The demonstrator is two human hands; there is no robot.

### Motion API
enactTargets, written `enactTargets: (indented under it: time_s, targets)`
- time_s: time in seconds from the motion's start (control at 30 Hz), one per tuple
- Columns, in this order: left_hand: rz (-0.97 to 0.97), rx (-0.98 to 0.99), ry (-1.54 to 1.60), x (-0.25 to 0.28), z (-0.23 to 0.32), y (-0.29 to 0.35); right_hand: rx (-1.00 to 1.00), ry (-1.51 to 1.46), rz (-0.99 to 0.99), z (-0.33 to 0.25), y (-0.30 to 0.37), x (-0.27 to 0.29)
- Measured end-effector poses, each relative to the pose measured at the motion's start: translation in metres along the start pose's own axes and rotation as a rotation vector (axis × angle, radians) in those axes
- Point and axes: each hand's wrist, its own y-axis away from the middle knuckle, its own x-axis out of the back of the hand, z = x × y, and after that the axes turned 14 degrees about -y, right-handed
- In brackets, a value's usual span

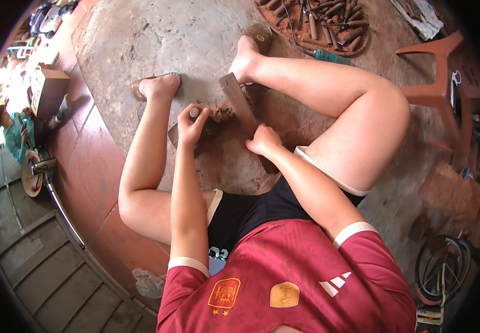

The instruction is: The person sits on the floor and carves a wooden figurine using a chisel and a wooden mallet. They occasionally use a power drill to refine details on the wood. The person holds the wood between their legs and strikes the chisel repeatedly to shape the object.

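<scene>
Between my bent legs, my left hand is closed around an upright round handle. Its pale end pokes out above my fingers, and the lower part of that tool is hidden. My right hand grips a long flat dark wooden bar, which slants from near my right foot back toward my lap. A light brown, unevenly carved wooden piece lies between my hands, partly covered by the bar. A dark block edge shows beside my left wrist.
Beyond my right foot, a round tray holds several wooden-handled tools. A green box lies at its edge. An orange-brown plastic chair stands at the right, above a wheel. Far left, another person sits near a cardboard box.
</scene>
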Motion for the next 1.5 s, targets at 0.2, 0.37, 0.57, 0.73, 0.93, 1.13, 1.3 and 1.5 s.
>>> enactTargets:
  time_s: [0.2, 0.37, 0.57, 0.73, 0.93, 1.13, 1.3, 1.5]
  targets:
    - [-0.050, 0.034, -0.015, -0.004, -0.004, -0.007, -0.063, -0.096, -0.002, 0.002, 0.006, -0.014]
    - [0.045, 0.110, -0.129, -0.019, -0.002, -0.013, -0.045, -0.128, 0.062, -0.001, 0.004, -0.015]
    - [0.283, 0.224, 0.034, -0.035, -0.017, -0.021, -0.013, -0.131, 0.082, -0.005, 0.005, -0.006]
    - [0.455, 0.513, 0.358, -0.013, -0.005, -0.052, 0.009, -0.124, 0.157, -0.002, 0.009, 0.012]
    - [0.444, 0.882, 0.718, 0.014, -0.052, -0.041, -0.083, -0.120, 0.125, 0.017, -0.002, 0.014]
    - [0.289, 0.990, 0.898, 0.024, -0.077, -0.019, -0.241, -0.124, 0.058, 0.022, -0.025, 0.008]
    - [0.249, 1.027, 1.055, 0.026, -0.093, -0.013, -0.083, 0.172, 0.148, 0.027, -0.021, 0.004]
    - [0.216, 0.941, 0.925, 0.038, -0.123, 0.002, 0.133, -0.272, -0.298, 0.002, 0.008, -0.020]
